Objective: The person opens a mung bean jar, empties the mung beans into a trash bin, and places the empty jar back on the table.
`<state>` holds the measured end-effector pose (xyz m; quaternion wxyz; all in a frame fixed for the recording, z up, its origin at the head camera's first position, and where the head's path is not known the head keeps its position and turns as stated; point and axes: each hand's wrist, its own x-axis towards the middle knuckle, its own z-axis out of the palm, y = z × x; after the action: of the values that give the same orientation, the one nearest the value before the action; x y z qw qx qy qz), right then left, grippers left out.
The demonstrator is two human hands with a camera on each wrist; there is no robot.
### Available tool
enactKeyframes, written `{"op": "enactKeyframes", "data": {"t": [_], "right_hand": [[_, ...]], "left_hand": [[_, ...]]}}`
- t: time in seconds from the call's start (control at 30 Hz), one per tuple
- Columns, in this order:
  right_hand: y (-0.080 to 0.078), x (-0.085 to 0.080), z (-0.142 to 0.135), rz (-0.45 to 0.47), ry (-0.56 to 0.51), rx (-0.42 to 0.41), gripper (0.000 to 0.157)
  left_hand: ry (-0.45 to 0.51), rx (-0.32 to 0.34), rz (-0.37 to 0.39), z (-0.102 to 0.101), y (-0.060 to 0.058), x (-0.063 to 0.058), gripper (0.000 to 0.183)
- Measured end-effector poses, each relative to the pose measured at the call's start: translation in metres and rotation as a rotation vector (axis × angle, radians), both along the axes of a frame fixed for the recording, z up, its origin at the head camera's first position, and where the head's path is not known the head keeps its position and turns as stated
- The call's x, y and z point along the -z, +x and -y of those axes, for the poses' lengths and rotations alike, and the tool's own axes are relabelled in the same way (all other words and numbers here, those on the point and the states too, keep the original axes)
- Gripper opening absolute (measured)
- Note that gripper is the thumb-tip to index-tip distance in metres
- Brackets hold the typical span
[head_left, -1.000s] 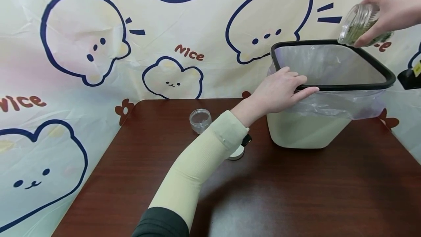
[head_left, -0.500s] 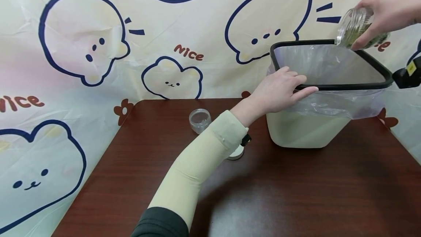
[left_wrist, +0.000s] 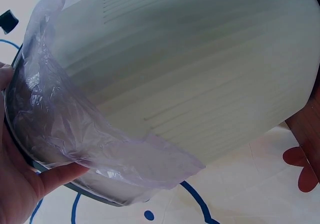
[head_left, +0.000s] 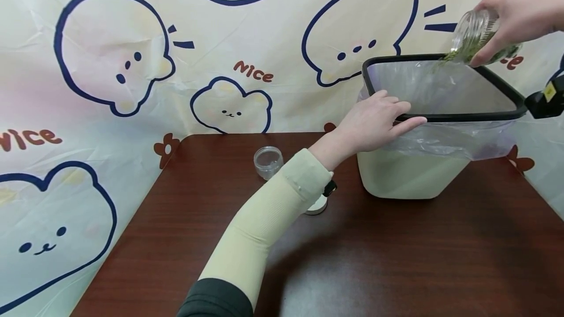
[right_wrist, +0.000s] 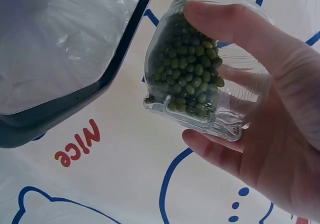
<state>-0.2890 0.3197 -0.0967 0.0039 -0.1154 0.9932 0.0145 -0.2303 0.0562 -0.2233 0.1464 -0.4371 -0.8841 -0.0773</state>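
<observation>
My right hand (head_left: 524, 16) grips a clear glass jar (head_left: 473, 33) tilted at the bin's back right corner, its mouth over the rim. Green mung beans (right_wrist: 190, 68) are heaped inside it, and some are spilling from the mouth (head_left: 450, 56) into the bin. With the left hand (head_left: 374, 119) I hold the black rim (head_left: 462, 117) of the pale green trash bin (head_left: 410, 175) at its front left. In the left wrist view my thumb (left_wrist: 62, 176) presses the outside of the translucent bin liner (left_wrist: 100, 134). The bottom of the bin's inside is hidden.
A small clear jar (head_left: 268, 160) stands on the dark wooden table (head_left: 198, 224), left of my forearm. The sleeve partly covers a white lid (head_left: 319, 206). Behind the table hangs a cartoon-printed cloth (head_left: 273, 28). A black wrist camera (head_left: 544, 104) sits right of the bin.
The glass jar has moved slightly left over the bin, and beans now fall from its mouth. My left hand has stayed on the rim.
</observation>
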Motion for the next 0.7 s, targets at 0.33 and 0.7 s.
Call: {"op": "enactKeyframes", "data": {"t": [0.33, 0.7], "right_hand": [[0.0043, -0.0035, 0.0040, -0.015, -0.007, 0.011, 0.099], [0.0026, -0.0022, 0.0032, 0.040, 0.000, -0.005, 0.099]], "left_hand": [[0.010, -0.002, -0.001, 0.0016, -0.0007, 0.0002, 0.045], [0.001, -0.005, 0.005, 0.0010, 0.0000, -0.0002, 0.045]]}}
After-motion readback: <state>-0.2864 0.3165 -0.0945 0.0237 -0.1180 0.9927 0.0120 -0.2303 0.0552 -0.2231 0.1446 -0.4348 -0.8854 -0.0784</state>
